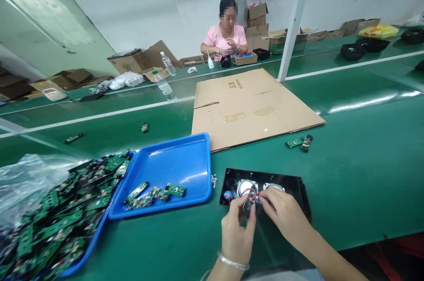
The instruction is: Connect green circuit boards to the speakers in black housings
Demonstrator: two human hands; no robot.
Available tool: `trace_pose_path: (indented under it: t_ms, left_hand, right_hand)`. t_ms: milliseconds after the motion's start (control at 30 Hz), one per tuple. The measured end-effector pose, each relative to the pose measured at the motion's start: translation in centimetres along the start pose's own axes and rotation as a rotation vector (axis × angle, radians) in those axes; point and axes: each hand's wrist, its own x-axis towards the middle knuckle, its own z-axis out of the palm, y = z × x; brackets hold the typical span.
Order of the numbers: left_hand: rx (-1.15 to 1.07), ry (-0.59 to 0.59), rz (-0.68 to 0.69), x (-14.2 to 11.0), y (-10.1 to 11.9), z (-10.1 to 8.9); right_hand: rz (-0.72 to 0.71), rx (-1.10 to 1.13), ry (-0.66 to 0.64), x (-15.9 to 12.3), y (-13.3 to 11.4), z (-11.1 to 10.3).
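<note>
A black speaker case lies open side up on the green bench in front of me, with two round silver speakers inside. My left hand pinches a small circuit board over the case's front edge. Thumb and fingers of my right hand are closed at the board's right side, on the end of a thin red wire; the fingertips partly hide it. A round blue-and-red part sits at the case's left end.
Left of the case stands a blue tray with several circuit boards; a heaped pile of boards fills another tray beside it. Flat cardboard, two loose boards and tiny white pieces lie around. A co-worker sits across.
</note>
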Motion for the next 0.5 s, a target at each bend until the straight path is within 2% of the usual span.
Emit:
trace_pose_path:
  t_ms: [233, 333, 500]
  left_hand:
    - [0.022, 0.001, 0.093, 0.0, -0.3, 0.1]
    - [0.011, 0.014, 0.079, 0.1, -0.3, 0.1]
    - [-0.076, 0.016, -0.049, 0.2, -0.5, 0.3]
  right_hand:
    - [0.035, -0.049, -0.137, 0.7, 0.1, -0.5]
    - [0.016, -0.089, -0.098, 0.8, 0.0, -0.1]
    - [0.046, -0.037, -0.001, 0.4, -0.3, 1.1]
